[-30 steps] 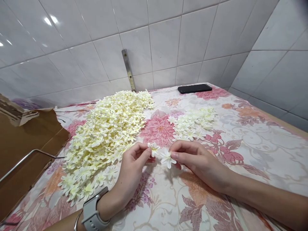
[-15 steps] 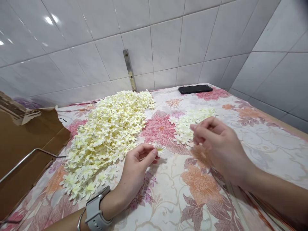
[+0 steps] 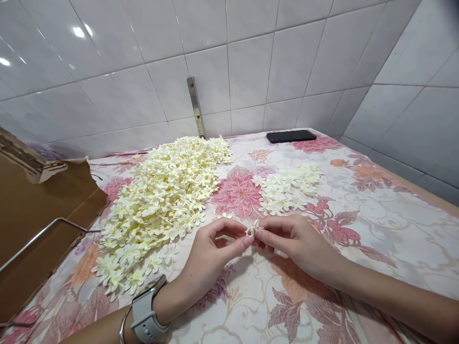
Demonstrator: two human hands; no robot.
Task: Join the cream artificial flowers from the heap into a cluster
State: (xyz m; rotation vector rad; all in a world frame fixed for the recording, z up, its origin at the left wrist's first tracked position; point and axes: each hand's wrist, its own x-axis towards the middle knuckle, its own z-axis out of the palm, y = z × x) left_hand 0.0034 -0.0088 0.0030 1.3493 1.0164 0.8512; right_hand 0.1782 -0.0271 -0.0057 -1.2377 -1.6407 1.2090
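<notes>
The person's left hand (image 3: pixel 211 251) and right hand (image 3: pixel 303 241) met fingertip to fingertip above the tabletop (image 3: pixel 240 320), which was covered by a white cloth printed with pink and orange flowers. Between them sat a small, white, thin-petalled flower (image 3: pixel 252 230), pinched by thumb and index finger on either side. Both hands were nearly closed at the tips, the other fingers loosely curled; whether the fingers held one piece or two was too small to tell.

A second pale bloom (image 3: pixel 226 216) showed partly behind the left index finger — whether held or merely lying there could not be told.

To the left spread a large heap of creamy-yellow, star-shaped flowers (image 3: pixel 172 186); beyond the right hand lay a smaller, flatter cluster of whiter flowers (image 3: pixel 285 191). A flat black phone (image 3: pixel 291 136) rested near the tiled wall, and a torn brown cardboard box (image 3: pixel 57 210) stood at the far left.

The held flower would probably weigh next to nothing, its petals soft and easily bent or creased. It looked best taken by its firmer centre with a light pinch — a tight squeeze across the petals would likely crush them.
</notes>
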